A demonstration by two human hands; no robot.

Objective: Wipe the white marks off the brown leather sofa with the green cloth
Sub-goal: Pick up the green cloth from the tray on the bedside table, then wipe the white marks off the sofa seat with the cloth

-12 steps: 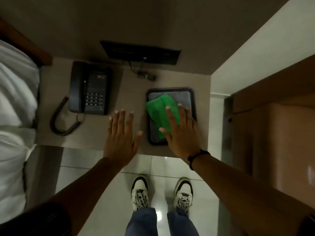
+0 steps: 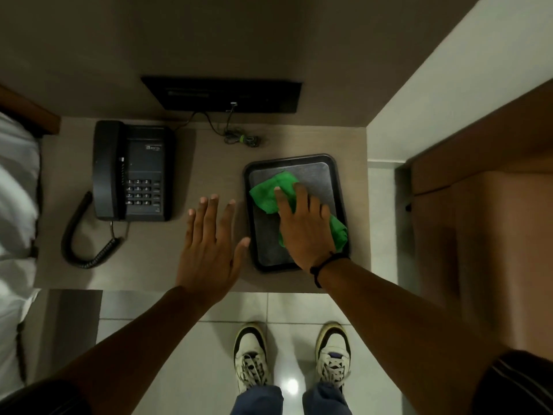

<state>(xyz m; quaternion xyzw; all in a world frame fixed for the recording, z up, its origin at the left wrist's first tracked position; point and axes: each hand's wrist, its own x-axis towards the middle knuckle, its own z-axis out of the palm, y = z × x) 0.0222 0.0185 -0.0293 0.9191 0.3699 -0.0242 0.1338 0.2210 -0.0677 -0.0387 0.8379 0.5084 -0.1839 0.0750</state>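
The green cloth [image 2: 268,191] lies crumpled in a dark rectangular tray [image 2: 339,178] on the right side of a beige bedside table [image 2: 143,274]. My right hand [image 2: 305,229] rests flat on top of the cloth with the fingers spread, and green fabric shows beyond the fingertips and beside the little finger. My left hand [image 2: 209,250] hovers open over the table just left of the tray, holding nothing. A brown smooth surface [image 2: 484,235] stands at the right; it is blurred and no white marks show on it.
A black desk phone [image 2: 134,175] with a coiled cord sits at the table's left. A dark wall panel [image 2: 221,94] with thin cables is behind. White bedding [image 2: 15,205] fills the left edge. My shoes [image 2: 251,357] stand on pale floor tiles.
My right hand has slid further onto the cloth, and the fabric now bunches out at the hand's lower right. My left hand stays open beside the tray.
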